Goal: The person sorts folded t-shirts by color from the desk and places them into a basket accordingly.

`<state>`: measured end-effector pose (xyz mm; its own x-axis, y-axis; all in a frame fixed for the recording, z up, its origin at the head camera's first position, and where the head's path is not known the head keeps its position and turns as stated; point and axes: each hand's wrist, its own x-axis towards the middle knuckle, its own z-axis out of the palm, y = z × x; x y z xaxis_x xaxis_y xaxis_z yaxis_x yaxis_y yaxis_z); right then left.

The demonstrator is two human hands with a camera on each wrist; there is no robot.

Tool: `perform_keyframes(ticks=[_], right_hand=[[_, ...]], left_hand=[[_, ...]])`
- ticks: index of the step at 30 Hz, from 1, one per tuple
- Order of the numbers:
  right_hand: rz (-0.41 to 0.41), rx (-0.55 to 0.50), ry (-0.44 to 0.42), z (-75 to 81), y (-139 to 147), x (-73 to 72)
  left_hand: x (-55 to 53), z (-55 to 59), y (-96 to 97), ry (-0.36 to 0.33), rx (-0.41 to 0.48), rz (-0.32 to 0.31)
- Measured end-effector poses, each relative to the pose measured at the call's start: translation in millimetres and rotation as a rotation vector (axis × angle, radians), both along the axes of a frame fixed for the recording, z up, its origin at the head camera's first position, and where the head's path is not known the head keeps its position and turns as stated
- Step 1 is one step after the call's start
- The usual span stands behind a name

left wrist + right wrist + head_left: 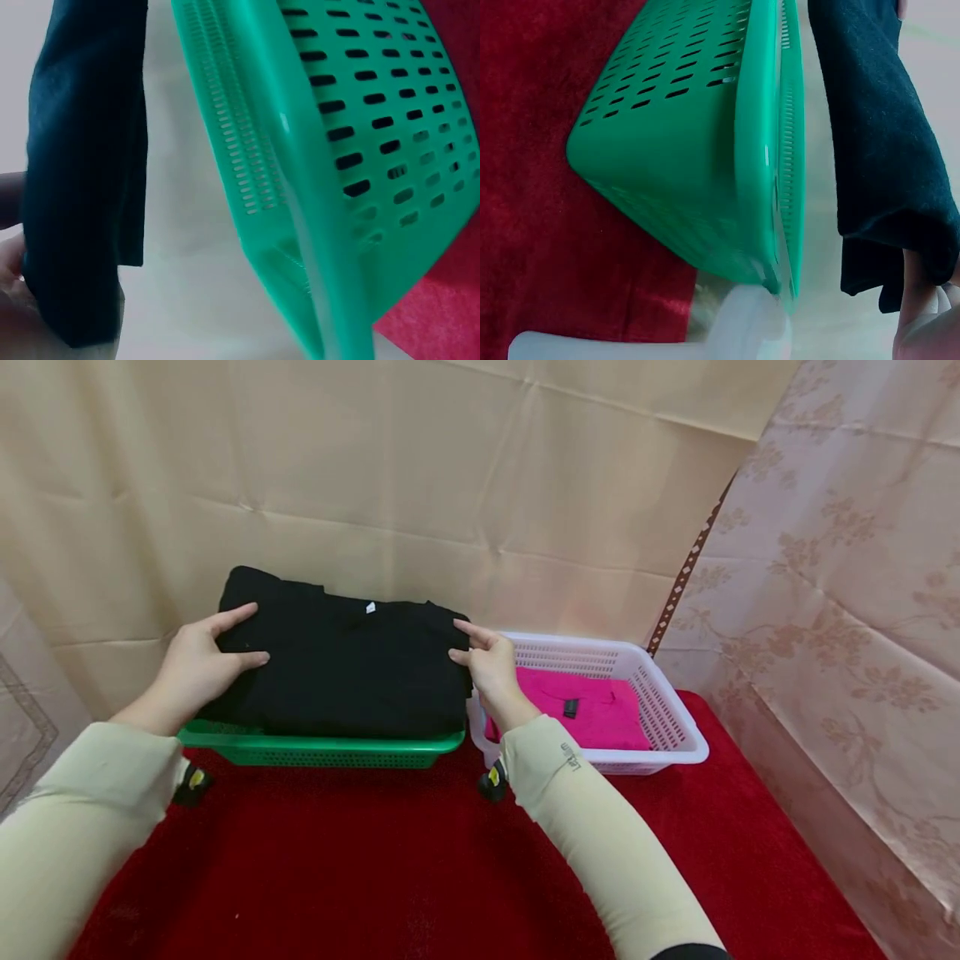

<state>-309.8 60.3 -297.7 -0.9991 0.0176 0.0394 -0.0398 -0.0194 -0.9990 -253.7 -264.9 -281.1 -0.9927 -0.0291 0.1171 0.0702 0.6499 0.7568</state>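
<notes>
A folded black shirt [345,664] with a small white label at its neckline is held up over the green plastic basket [322,752]. At the shirt's left end my left hand [193,664] grips it, thumb and a finger on top. My right hand [495,675] holds the opposite end, with fingertips on the upper face. Both wrist views show a gap between the shirt [86,165] and the basket's rim [757,150]. The shirt hides most of the basket's inside in the head view.
A white perforated basket [678,727] stands on the right, with a folded pink garment [600,706] bearing a dark label inside. Red cloth [360,860] covers the table. Beige curtain [360,468] hangs behind, and flowered curtain [862,568] closes off the right side.
</notes>
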Motion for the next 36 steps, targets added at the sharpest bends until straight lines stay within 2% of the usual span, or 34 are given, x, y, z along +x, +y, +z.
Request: perform_keyframes(ticks=[6, 13, 23, 28, 32, 36], right_hand=[[-0.032, 0.067, -0.011, -6.7, -6, -4.7], [-0.030, 0.081, -0.033, -14.7, -7, -9.0], [-0.054, 0.168, 0.019, -20.7, -8, -11.5], [-0.012, 0.237, 0.031, -25.3, -6, -11.3], [0.034, 0.234, 0.024, -33.2, -2, -13.1], [0.041, 0.200, 0.019, -36.9, 3, -14.1]], left_hand=[[-3.2, -5.4, -1.0, 0.004, -0.012, 0.023], [-7.6, -12.5, -1.5, -0.003, -0.035, 0.036], [-11.2, -16.4, -0.6, -0.007, -0.034, 0.029], [-13.4, -24.9, -3.6, 0.011, -0.083, 0.036], [-10.2, -34.4, -9.0, 0.042, -0.139, 0.078], [-4.8, -38.2, -12.8, 0.040, -0.140, 0.105]])
